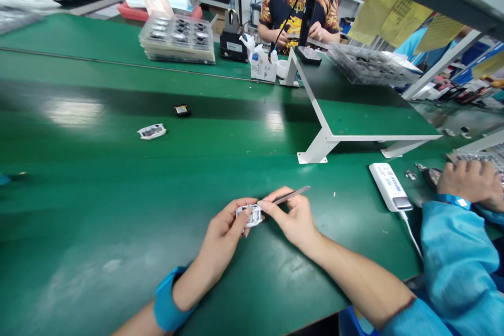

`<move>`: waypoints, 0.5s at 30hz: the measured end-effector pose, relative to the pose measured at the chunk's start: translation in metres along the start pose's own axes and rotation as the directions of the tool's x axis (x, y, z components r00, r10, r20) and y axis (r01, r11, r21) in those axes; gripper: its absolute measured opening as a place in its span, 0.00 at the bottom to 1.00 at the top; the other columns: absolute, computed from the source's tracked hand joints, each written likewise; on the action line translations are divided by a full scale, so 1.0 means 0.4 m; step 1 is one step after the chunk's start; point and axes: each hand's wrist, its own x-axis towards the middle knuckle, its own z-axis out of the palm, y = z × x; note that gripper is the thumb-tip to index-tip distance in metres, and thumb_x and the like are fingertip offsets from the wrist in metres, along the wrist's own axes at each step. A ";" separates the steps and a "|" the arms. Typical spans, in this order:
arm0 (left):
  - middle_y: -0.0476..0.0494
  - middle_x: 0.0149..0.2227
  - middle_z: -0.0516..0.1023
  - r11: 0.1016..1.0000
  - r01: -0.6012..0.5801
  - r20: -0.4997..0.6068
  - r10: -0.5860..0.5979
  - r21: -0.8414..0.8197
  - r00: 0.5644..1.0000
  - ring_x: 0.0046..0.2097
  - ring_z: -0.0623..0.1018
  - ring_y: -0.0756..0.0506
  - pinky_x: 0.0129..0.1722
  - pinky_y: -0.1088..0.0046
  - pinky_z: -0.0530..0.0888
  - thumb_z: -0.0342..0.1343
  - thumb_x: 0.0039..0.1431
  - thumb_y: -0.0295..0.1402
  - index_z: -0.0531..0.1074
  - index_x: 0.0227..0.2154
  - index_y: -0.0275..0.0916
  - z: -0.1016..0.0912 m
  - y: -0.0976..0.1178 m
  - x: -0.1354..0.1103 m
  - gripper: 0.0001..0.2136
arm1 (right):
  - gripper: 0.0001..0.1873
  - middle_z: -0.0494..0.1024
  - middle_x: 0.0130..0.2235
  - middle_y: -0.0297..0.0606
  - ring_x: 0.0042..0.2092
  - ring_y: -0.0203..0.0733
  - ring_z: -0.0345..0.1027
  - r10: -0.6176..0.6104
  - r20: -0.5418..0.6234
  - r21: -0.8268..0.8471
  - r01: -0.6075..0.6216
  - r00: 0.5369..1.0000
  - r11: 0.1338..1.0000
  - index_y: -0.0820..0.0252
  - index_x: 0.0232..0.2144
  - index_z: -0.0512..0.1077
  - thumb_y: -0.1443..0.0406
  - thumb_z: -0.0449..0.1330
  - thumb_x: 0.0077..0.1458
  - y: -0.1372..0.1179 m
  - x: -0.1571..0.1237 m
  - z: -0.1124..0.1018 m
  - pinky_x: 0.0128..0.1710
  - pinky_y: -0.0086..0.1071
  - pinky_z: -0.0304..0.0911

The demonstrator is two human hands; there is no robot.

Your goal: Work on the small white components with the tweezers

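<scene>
Set along the back of the green table [79, 178]: stack of clear trays [179, 53], top one divided into compartments, filled with shiny silver and dark pieces [181, 29]. Just behind, red bin [129, 12] loaded with pale sheets [157, 2]. Right of the stack, small white box [263, 71] with handwriting on the front and white and blue bits [250, 42] poking out (too small to name). Laid on the low stand [378, 121], another clear tray [368, 77] holding many greyish pieces, blurred. Held over the table, near the front and close to centre: white case [255, 223], small, rounded oblong, open side turned toward the camera, pale and grey parts visible inside. Pinched in left hand [226, 228], thumb pressed on the open side, fingers curled behind. Pinched between thumb and forefinger of right hand [295, 223]: thin flat strip [297, 193], free end pointing up and right; fingertips at the upper right corner of the case, strip's contact with it impossible to tell. Lying farther off to the left, well apart from both hands: second white case [151, 132], with black case [182, 110] near it, yellowish on top. At right, white gadget [389, 186] with cord [411, 233] attached; beyond, co-worker's hand [466, 181].
</scene>
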 end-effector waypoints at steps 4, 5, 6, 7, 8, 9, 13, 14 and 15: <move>0.53 0.22 0.69 0.997 0.062 0.026 -0.060 -0.045 0.998 0.25 0.65 0.50 0.25 0.75 0.61 0.58 0.51 0.43 0.73 0.39 0.35 0.002 0.009 -0.003 0.18 | 0.04 0.81 0.29 0.36 0.33 0.42 0.75 -0.041 0.018 -0.013 0.041 0.999 0.999 0.58 0.28 0.76 0.64 0.66 0.51 -0.003 0.001 -0.005 0.36 0.34 0.69; 0.52 0.23 0.70 0.996 0.070 0.033 -0.068 -0.058 0.997 0.26 0.65 0.50 0.25 0.75 0.61 0.58 0.52 0.43 0.73 0.40 0.35 0.001 0.011 -0.004 0.17 | 0.04 0.81 0.29 0.36 0.33 0.42 0.75 -0.044 0.015 -0.002 0.044 0.999 0.999 0.58 0.28 0.77 0.64 0.66 0.52 -0.003 0.003 -0.006 0.37 0.34 0.69; 0.52 0.23 0.70 0.995 0.073 0.043 -0.070 -0.069 0.997 0.26 0.65 0.50 0.25 0.75 0.61 0.57 0.53 0.43 0.73 0.40 0.35 0.000 0.012 -0.006 0.17 | 0.04 0.81 0.30 0.36 0.33 0.42 0.75 -0.051 0.004 0.013 0.051 0.999 0.999 0.58 0.28 0.77 0.64 0.66 0.52 -0.002 0.005 -0.008 0.38 0.34 0.69; 0.52 0.23 0.71 0.994 0.071 0.052 -0.067 -0.081 0.996 0.26 0.65 0.50 0.25 0.75 0.61 0.56 0.54 0.43 0.73 0.41 0.35 -0.002 0.012 -0.008 0.17 | 0.03 0.81 0.31 0.36 0.35 0.42 0.75 -0.062 -0.011 0.029 0.062 0.998 0.998 0.58 0.28 0.77 0.64 0.66 0.51 -0.002 0.008 -0.010 0.39 0.35 0.68; 0.51 0.23 0.71 0.993 0.068 0.060 -0.062 -0.093 0.996 0.26 0.65 0.50 0.25 0.75 0.61 0.56 0.55 0.43 0.73 0.41 0.35 -0.004 0.011 -0.009 0.17 | 0.03 0.80 0.32 0.36 0.36 0.42 0.75 -0.076 -0.030 0.039 0.077 0.997 0.996 0.57 0.28 0.76 0.64 0.66 0.51 -0.001 0.011 -0.012 0.40 0.35 0.68; 0.50 0.24 0.72 0.992 0.064 0.068 -0.057 -0.107 0.996 0.26 0.65 0.50 0.26 0.74 0.61 0.55 0.56 0.42 0.73 0.42 0.34 -0.005 0.009 -0.010 0.17 | 0.03 0.80 0.32 0.36 0.37 0.43 0.74 -0.089 -0.048 0.043 0.091 0.995 0.995 0.57 0.28 0.76 0.64 0.67 0.50 -0.001 0.013 -0.014 0.41 0.36 0.68; 0.47 0.27 0.74 0.986 0.060 0.092 -0.046 -0.155 0.995 0.28 0.66 0.49 0.27 0.73 0.62 0.55 0.57 0.42 0.73 0.42 0.34 -0.009 0.002 -0.010 0.17 | 0.04 0.78 0.30 0.34 0.34 0.40 0.72 -0.064 -0.057 0.068 0.068 0.996 0.995 0.57 0.27 0.75 0.64 0.67 0.49 0.000 0.018 -0.017 0.37 0.33 0.67; 0.46 0.28 0.74 0.986 0.058 0.097 -0.043 -0.154 0.994 0.28 0.66 0.49 0.27 0.73 0.62 0.54 0.57 0.42 0.73 0.42 0.34 -0.009 0.002 -0.009 0.17 | 0.04 0.78 0.29 0.34 0.33 0.39 0.72 -0.048 -0.048 0.083 0.052 0.998 0.995 0.57 0.27 0.75 0.64 0.67 0.49 0.000 0.018 -0.016 0.36 0.33 0.67; 0.46 0.28 0.74 0.987 0.054 0.100 -0.039 -0.152 0.994 0.28 0.66 0.48 0.27 0.73 0.62 0.54 0.58 0.42 0.74 0.42 0.35 -0.009 0.002 -0.010 0.16 | 0.05 0.78 0.29 0.34 0.33 0.39 0.72 -0.035 -0.040 0.097 0.039 0.999 0.994 0.57 0.27 0.75 0.63 0.66 0.49 0.000 0.018 -0.016 0.35 0.32 0.67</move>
